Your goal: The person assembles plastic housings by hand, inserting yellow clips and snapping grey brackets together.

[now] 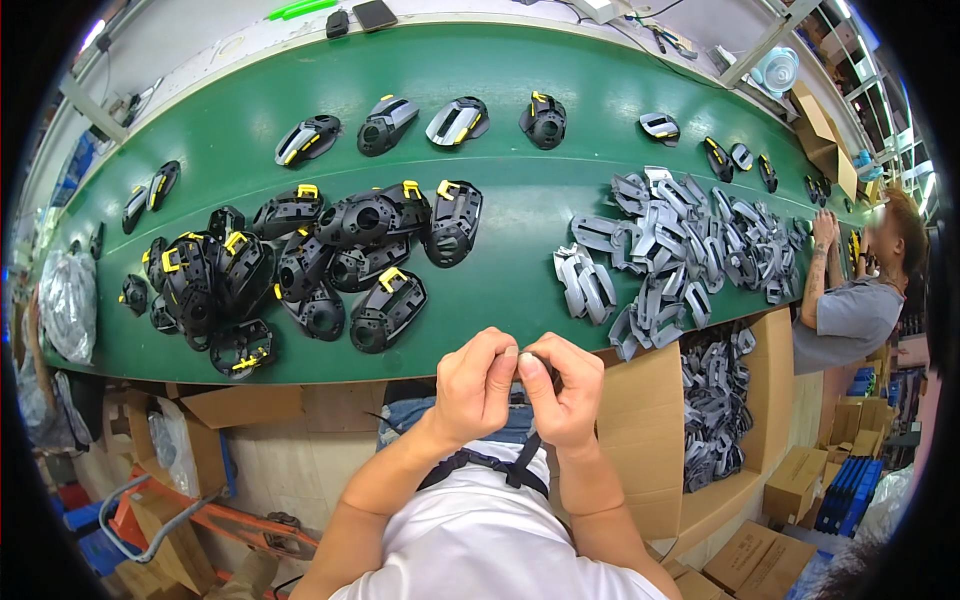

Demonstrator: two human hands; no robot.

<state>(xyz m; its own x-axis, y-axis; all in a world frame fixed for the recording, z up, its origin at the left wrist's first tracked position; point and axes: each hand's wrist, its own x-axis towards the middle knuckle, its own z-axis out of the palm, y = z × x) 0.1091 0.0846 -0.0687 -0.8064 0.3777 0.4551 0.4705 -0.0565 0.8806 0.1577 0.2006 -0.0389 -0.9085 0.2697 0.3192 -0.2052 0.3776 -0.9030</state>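
Both left hand point(474, 388) and right hand point(563, 390) pinch closed, any held object unclear; black shells point(305, 265) lie ahead-left, grey parts point(672, 240) ahead-right.

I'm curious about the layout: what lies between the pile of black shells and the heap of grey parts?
In the head view, bare green tabletop separates the black shells from the grey parts.

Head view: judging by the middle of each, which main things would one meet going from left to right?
Clear plastic bag, heap of black plastic shells with yellow clips, left hand, right hand, pile of grey plastic parts, co-worker in a grey shirt.
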